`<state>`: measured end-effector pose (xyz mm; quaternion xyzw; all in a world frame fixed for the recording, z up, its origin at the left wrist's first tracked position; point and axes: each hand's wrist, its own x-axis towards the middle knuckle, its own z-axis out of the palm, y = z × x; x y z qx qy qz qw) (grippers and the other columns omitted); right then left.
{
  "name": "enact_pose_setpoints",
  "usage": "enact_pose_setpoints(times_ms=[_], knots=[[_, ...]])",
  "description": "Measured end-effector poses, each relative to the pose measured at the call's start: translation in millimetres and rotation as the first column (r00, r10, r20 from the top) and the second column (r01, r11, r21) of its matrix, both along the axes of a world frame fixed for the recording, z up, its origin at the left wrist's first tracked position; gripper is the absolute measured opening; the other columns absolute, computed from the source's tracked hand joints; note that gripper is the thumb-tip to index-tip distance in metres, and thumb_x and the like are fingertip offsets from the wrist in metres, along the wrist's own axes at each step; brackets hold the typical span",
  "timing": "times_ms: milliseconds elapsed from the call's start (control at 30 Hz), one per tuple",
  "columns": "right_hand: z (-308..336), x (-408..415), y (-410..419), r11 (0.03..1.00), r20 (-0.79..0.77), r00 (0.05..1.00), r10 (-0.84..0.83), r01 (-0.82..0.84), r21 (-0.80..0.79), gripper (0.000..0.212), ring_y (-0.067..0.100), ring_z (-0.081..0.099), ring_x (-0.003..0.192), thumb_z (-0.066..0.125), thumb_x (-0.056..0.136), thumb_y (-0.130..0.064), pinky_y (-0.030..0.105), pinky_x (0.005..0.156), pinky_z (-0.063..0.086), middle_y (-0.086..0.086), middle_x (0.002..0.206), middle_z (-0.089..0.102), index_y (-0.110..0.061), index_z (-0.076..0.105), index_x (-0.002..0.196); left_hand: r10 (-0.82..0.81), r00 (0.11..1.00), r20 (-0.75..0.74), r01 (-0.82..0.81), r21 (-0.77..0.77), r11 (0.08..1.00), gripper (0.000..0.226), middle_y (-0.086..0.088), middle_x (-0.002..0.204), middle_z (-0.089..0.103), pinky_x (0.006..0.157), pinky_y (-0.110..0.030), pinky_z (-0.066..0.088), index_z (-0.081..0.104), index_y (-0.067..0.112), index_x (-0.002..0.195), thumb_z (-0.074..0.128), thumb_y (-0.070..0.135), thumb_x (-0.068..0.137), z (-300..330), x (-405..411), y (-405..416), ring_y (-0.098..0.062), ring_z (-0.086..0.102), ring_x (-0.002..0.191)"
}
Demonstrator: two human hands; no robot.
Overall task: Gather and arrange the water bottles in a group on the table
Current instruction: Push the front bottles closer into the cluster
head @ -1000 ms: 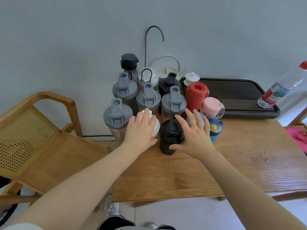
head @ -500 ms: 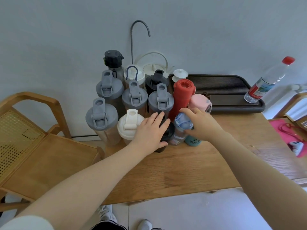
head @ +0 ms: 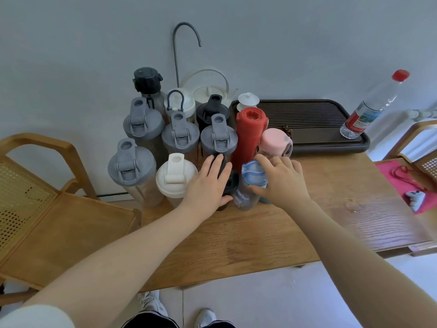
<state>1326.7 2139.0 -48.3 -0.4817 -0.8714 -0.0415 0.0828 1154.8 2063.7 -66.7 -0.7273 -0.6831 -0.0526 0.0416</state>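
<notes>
Blue-lidded bottle [head: 250, 185] sits in right grip [head: 281, 179]; left grip [head: 208, 185] clasps black bottle [head: 228, 185].

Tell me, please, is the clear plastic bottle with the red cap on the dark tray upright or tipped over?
Upright. The clear plastic bottle with the red cap stands on its base on the dark tray, cap uppermost.
</notes>
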Motion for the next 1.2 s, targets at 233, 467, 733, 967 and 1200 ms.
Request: enact_pose_setpoints(times_ms=[233, 467, 733, 967, 1200], knots=[[-7, 41, 5, 0.84, -0.689, 0.622, -0.372, -0.09, -0.536, 0.104, 0.012, 0.019, 0.136, 0.077, 0.072, -0.018, 0.029, 0.106, 0.022, -0.004, 0.15, 0.017, -0.02, 0.006, 0.147, -0.057, 0.992, -0.114, 0.078, 0.189, 0.979, 0.106, -0.018, 0.133, 0.052, 0.098, -0.045, 0.042, 0.04, 0.004, 0.13, 0.084, 0.051, 0.046, -8, 1, 3, -0.033, 0.05, 0.122], [-54, 36, 16, 0.669, -0.631, 0.465, -0.62, -0.105, -0.735, 0.086, 0.015, 0.045, 0.118, 0.068, 0.075, 0.003, 0.034, 0.099, 0.04, 0.007, 0.14, 0.043, -0.02, 0.019, 0.141, -0.21, 0.975, -0.075, 0.222, 0.238, 0.946, 0.103, -0.016, 0.135, 0.051, 0.1, -0.046, 0.04, 0.031, 0.011, 0.137, 0.085, 0.038, 0.054, -7, 7, 15, -0.032, 0.05, 0.123], [-61, 42, 28, 0.746, -0.569, 0.621, -0.539, 0.038, -0.665, 0.064, 0.015, 0.054, 0.103, 0.076, 0.07, -0.016, 0.031, 0.082, 0.044, 0.0, 0.118, 0.057, -0.019, 0.042, 0.124, -0.222, 0.969, -0.109, 0.244, 0.269, 0.932, 0.087, -0.011, 0.128, 0.058, 0.093, -0.04, 0.047, 0.038, 0.016, 0.128, 0.085, 0.026, 0.056, -16, 19, 29, -0.025, 0.06, 0.11], [-62, 41, 27, 0.727, -0.488, 0.649, -0.584, 0.152, -0.669, 0.074, 0.025, 0.052, 0.117, 0.077, 0.069, -0.022, 0.046, 0.095, 0.046, 0.003, 0.129, 0.053, -0.019, 0.035, 0.13, -0.191, 0.976, -0.101, 0.212, 0.291, 0.933, 0.074, -0.014, 0.127, 0.059, 0.094, -0.041, 0.046, 0.053, 0.011, 0.125, 0.083, 0.027, 0.06, -16, 22, 30, -0.027, 0.06, 0.111], [-17, 18, -11, 0.947, -0.692, 0.655, -0.303, 0.129, -0.293, 0.086, 0.029, 0.014, 0.142, 0.05, 0.066, -0.019, 0.042, 0.116, 0.011, 0.015, 0.153, 0.02, -0.008, 0.017, 0.145, -0.176, 0.984, -0.006, 0.165, 0.379, 0.911, 0.053, -0.016, 0.143, 0.041, 0.111, -0.04, 0.018, 0.042, 0.012, 0.13, 0.047, 0.032, 0.08, 21, -17, -23, -0.027, 0.027, 0.134]])
